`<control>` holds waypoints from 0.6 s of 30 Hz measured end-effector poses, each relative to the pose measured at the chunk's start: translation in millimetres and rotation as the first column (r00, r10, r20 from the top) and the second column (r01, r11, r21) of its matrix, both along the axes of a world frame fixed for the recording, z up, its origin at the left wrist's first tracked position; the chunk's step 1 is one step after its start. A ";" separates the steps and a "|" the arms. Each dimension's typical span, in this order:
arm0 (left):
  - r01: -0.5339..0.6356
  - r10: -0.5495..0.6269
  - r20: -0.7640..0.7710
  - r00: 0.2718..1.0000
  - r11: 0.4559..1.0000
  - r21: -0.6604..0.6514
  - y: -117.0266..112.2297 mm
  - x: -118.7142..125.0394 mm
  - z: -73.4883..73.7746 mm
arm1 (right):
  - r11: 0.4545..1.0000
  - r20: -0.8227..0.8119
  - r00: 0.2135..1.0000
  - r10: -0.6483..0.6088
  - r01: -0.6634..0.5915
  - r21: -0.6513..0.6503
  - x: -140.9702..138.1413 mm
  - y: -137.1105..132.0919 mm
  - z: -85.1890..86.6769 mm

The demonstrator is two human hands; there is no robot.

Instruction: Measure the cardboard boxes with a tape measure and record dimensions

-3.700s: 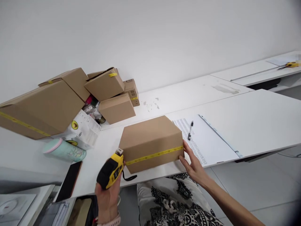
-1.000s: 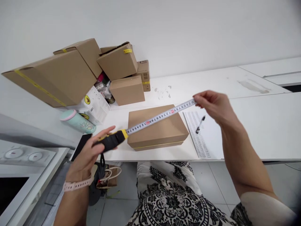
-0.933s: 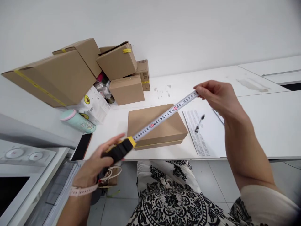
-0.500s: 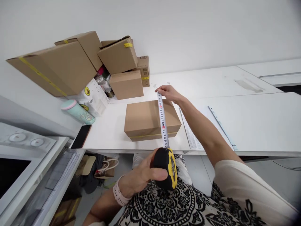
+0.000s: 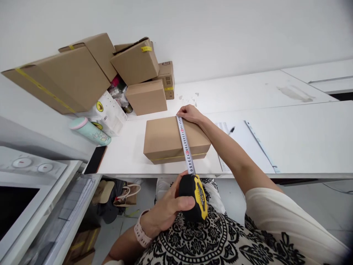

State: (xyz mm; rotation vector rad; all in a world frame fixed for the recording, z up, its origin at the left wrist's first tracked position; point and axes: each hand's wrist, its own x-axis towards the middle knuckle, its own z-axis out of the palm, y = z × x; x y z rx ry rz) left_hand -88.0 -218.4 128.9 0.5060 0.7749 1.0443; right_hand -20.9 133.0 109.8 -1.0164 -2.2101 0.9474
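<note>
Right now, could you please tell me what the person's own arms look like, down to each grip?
The left grip is an ungloved hand; a pale pink strap with small holes circles that wrist. The right grip is also ungloved, with nothing visible on its wrist. The right forearm is bare up to a loose, off-white sleeve.

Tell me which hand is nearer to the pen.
Right. The right hand is left of the pen; the left hand, holding the tape measure, is farther left and lower in the view.
</note>
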 end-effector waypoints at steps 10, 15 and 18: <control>0.024 -0.025 0.031 0.999 1.000 0.008 0.8 -0.6 -3.9 | 1.000 0.031 0.999 -0.021 0.022 -0.005 0.5 -1.0 4.6; 0.029 -0.029 0.039 0.999 1.000 0.005 1.2 -0.1 -5.3 | 1.000 0.022 1.000 -0.017 0.017 -0.020 -1.5 -3.9 2.0; 0.032 -0.032 0.027 0.999 0.999 0.000 -0.5 -3.2 -5.7 | 0.997 -0.103 0.995 0.008 -0.016 -0.075 -0.4 -3.2 10.2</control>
